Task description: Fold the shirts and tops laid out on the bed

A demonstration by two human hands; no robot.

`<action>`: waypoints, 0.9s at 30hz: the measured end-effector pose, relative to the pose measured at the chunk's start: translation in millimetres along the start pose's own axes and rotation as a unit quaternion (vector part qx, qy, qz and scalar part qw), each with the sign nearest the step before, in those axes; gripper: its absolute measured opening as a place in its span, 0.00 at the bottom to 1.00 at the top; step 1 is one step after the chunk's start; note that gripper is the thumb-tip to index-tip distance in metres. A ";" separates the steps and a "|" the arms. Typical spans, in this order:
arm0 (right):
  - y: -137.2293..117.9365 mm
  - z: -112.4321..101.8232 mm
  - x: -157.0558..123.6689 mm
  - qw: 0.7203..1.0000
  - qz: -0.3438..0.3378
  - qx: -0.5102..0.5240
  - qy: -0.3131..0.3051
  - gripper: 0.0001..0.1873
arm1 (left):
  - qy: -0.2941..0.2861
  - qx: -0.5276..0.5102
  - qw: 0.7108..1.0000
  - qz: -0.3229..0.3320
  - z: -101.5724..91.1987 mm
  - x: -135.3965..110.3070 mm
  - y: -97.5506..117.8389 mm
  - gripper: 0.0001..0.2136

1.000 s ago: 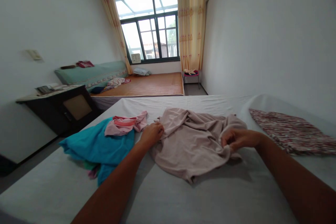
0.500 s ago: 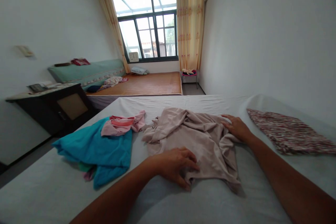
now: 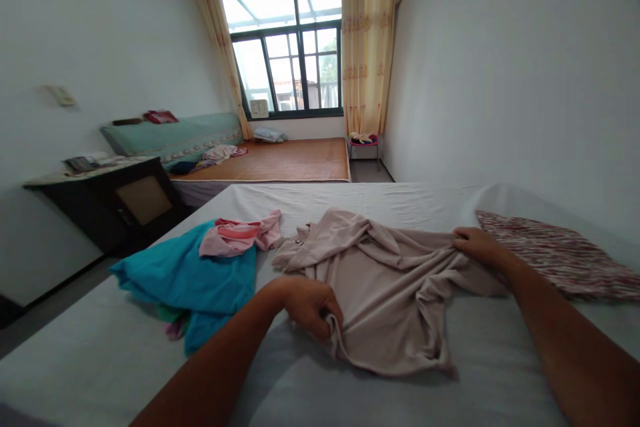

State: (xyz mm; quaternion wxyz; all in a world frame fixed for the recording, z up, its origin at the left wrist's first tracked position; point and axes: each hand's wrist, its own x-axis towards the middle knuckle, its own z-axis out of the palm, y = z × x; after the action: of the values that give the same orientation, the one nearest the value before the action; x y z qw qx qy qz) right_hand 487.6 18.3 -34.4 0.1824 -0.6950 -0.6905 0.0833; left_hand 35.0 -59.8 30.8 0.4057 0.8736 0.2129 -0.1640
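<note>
A beige shirt (image 3: 385,293) lies rumpled on the white sheet (image 3: 380,400), its collar end toward the left. My left hand (image 3: 311,307) is closed on the near left edge of the shirt, a fold of cloth pinched between thumb and fingers. At the far right, my right hand (image 3: 480,250) grips another edge, and the fabric pulls into creases toward it. Part of the shirt extends under my right wrist. Left of the shirt is a blue garment (image 3: 200,287) with a pink garment (image 3: 235,240) on top.
A striped red-and-white cloth (image 3: 550,247) lies at the right, beyond my right forearm. Past the sheet's far edge stands another bed (image 3: 295,160) with a brown mat. A dark cabinet (image 3: 140,200) is at the left, and a small stool (image 3: 364,140) stands by the curtain.
My left hand has closed on the shirt's near edge and shifted left. My right hand has moved right, gripping the cloth and stretching the shirt wider. The view has turned slightly.
</note>
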 end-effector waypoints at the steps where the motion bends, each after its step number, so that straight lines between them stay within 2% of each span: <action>1: -5.6 1.8 -0.1 1.000 -0.001 0.012 0.016 0.11 | -0.002 0.005 1.000 -0.009 0.5 0.5 1.2 0.13; 4: -40.9 9.7 3.3 0.995 -0.055 0.068 0.053 0.16 | 0.000 0.049 0.999 -0.023 3.0 3.9 3.6 0.15; 8: -106.2 23.9 23.6 0.986 -0.142 0.086 0.007 0.17 | 0.007 0.074 0.997 -0.012 6.3 5.1 2.0 0.16; 12: -154.0 45.1 49.4 0.988 -0.110 0.094 -0.054 0.16 | 0.018 0.072 0.997 -0.004 8.6 2.7 -1.0 0.16; 16: -178.0 67.5 62.5 0.980 -0.103 0.137 -0.098 0.16 | 0.023 0.057 0.998 0.007 9.3 0.9 -2.2 0.13; 19: -179.8 66.3 73.3 0.968 -0.089 0.213 -0.095 0.14 | 0.019 0.038 0.999 0.013 8.9 -0.2 -2.7 0.12; 21: -168.8 50.4 84.7 0.962 -0.061 0.264 -0.039 0.15 | 0.019 0.035 0.999 0.006 8.1 -1.3 -3.2 0.13; 24: -130.7 10.8 100.2 0.946 0.004 0.315 0.076 0.19 | 0.047 0.071 0.996 -0.017 4.0 -5.5 -6.3 0.14; 27: -77.0 -22.2 98.4 0.917 0.072 0.350 0.176 0.22 | 0.153 0.156 0.973 -0.075 -5.2 -16.8 -16.4 0.11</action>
State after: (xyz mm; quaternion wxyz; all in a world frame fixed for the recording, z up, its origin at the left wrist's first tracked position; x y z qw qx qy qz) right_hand 427.4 111.2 27.8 0.5261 -0.6377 -0.5223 0.2093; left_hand 12.9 -50.3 31.3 0.2135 0.9225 0.3086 -0.0899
